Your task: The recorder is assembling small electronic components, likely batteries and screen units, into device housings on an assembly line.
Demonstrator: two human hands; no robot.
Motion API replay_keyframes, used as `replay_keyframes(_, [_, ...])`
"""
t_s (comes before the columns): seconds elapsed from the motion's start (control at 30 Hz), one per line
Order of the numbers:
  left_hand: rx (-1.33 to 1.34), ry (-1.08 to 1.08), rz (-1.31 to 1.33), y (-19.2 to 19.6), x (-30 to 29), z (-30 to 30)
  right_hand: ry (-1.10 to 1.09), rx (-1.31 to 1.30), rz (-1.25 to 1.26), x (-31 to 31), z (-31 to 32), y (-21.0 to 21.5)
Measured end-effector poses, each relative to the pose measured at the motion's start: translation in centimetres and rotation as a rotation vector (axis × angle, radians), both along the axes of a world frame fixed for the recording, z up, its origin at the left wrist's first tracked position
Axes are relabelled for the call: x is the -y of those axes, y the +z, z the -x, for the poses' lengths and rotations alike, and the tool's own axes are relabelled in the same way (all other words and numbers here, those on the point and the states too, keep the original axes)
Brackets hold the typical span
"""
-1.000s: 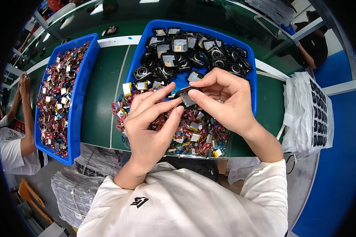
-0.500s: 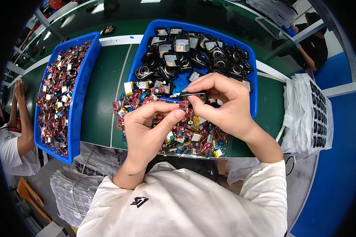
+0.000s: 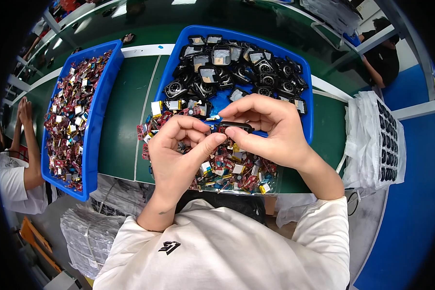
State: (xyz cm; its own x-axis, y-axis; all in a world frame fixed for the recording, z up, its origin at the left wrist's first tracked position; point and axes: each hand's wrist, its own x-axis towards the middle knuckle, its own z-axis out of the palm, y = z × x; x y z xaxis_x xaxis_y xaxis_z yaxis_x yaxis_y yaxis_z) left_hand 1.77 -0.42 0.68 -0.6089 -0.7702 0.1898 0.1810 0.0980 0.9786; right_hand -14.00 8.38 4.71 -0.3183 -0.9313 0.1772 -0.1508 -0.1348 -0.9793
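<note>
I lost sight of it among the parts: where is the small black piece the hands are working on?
In the head view, the small black piece sits mid-frame, pinched between the right hand and left hand, above the pile of red parts.

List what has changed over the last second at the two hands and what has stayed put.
The left hand curled its spread fingers into a pinch and drew closer to the right hand. Both hands now grip the small black part at its ends, turned to lie level between them. The blue tray of black parts, the left blue tray and the pile of red pieces lie as before.
</note>
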Motion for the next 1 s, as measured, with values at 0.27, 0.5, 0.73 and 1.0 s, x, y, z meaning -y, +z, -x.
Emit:
replay_keyframes(0.27, [-0.039,0.091,0.050,-0.6,0.1,-0.6,-0.207,-0.208,0.040,1.8,7.0,0.5])
replay_keyframes(0.5, [0.099,0.074,0.461,-0.3,0.2,-1.8,-0.979,-0.233,-0.188,0.0,27.3,-5.2])
replay_keyframes(0.73, [0.208,0.170,0.646,-0.1,0.0,-1.2,-1.192,-0.367,-0.402,-3.1,33.9,-10.4])
replay_keyframes(1.0, [0.280,0.118,0.846,-0.3,0.4,-0.7,-0.528,-0.547,0.017,-0.6,14.5,-2.2])
